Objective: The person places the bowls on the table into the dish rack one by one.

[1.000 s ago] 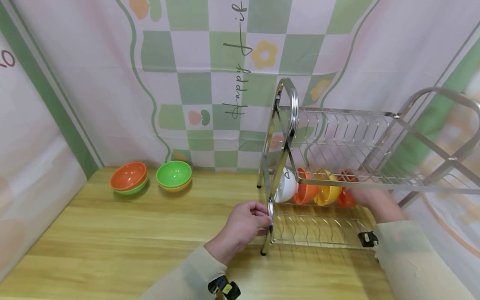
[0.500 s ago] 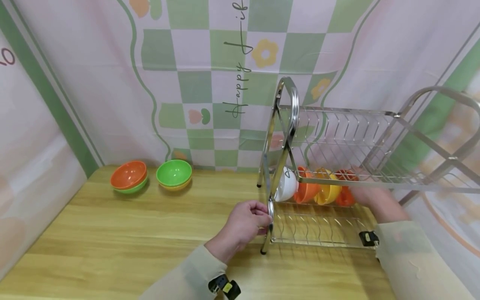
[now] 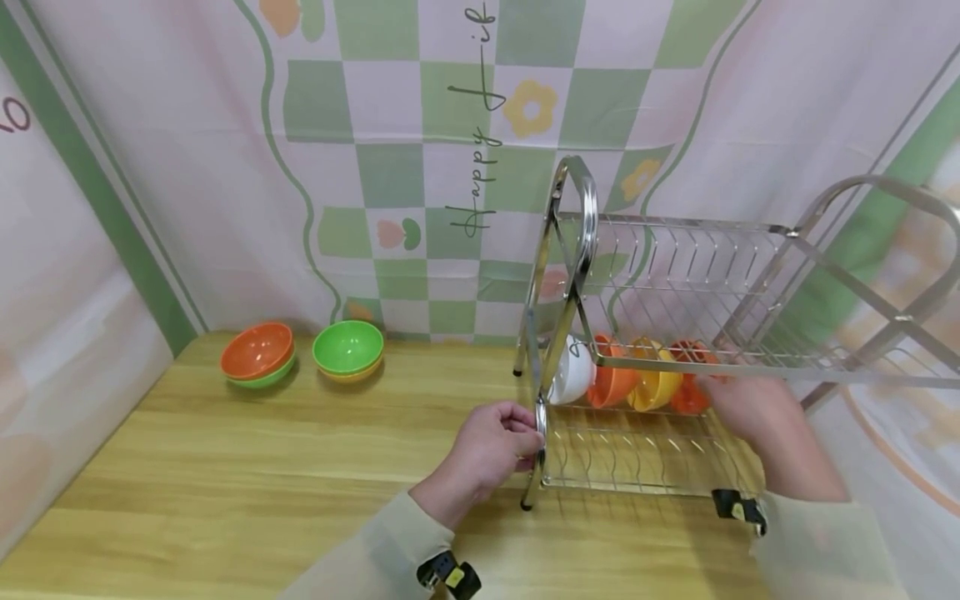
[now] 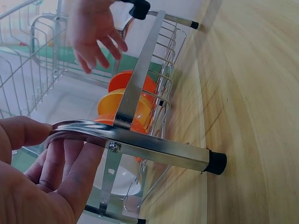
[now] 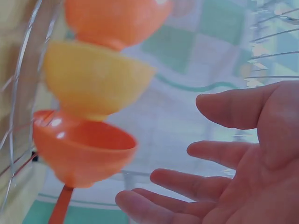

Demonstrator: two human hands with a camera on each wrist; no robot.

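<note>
My left hand [image 3: 495, 450] grips the near left upright of a two-tier metal dish rack [image 3: 583, 242]. In the left wrist view its thumb and fingers lie on either side of the curved tube. Bowls stand on edge in a row on the lower tier: a white bowl [image 3: 573, 372], an orange bowl [image 3: 613, 375], a yellow bowl [image 3: 654, 382] and a red-orange bowl [image 3: 692, 387] at the right end. My right hand [image 5: 233, 177] is beside that last bowl, fingers extended and apart from it, with nothing held. The upper tier's bars partly cover it in the head view.
Two short stacks of bowls stand at the back left of the wooden table [image 3: 262, 467]: an orange bowl [image 3: 257, 350] over a green one, and a green bowl [image 3: 348, 346] over a yellow one. A patterned curtain [image 3: 390, 167] hangs behind.
The red-orange bowl shifted slightly to the right early on. My right hand has since let go of it and drawn back toward the front right. My left hand stays on the rack.
</note>
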